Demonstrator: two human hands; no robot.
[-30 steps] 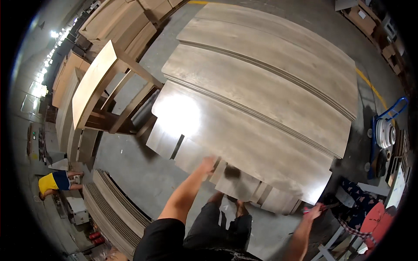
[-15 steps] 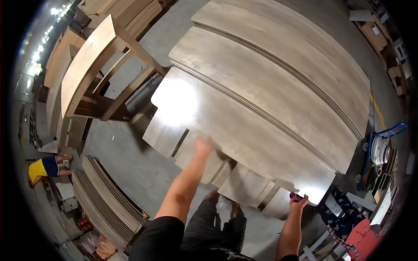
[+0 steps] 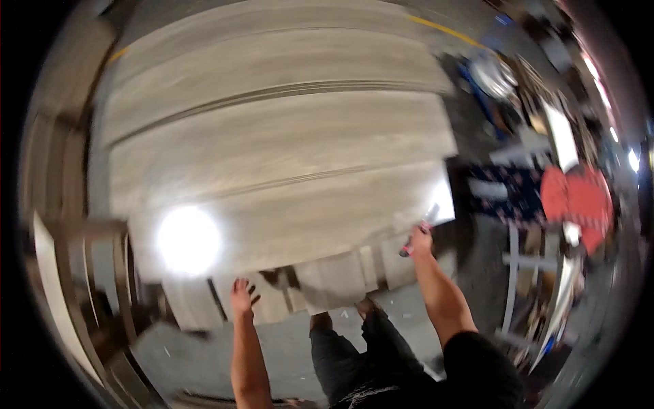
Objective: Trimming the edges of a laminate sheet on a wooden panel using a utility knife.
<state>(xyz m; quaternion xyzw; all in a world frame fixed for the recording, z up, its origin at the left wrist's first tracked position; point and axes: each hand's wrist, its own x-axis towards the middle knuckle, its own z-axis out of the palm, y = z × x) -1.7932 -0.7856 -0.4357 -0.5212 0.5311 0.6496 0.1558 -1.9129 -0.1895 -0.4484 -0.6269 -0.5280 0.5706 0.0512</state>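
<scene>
My right hand (image 3: 421, 240) is closed around a red-and-black flashlight (image 3: 427, 223) near the right front corner of the top wooden panel (image 3: 293, 232). A bright patch lies on the panel just past the flashlight's head, which is blurred. With fingers apart and nothing in them, my left hand (image 3: 242, 296) hovers at the panel's front edge, over narrower boards (image 3: 327, 283) that stick out from beneath. Whether it touches them I cannot tell. A round white glare shows on the panel's left part.
Behind the front panel, more wide panels (image 3: 286, 136) lie in stacked rows. A wooden frame (image 3: 65, 307) stands at lower left. On the right are a red chair back (image 3: 579, 201) with dark patterned cloth (image 3: 507, 194), a pale frame (image 3: 514, 273) and a blue hand truck (image 3: 480, 95).
The view has swung to the right and is smeared. My left hand has drawn back from the panel's surface to its front edge, fingers spreading. My right hand still holds the flashlight, now tilted upward.
</scene>
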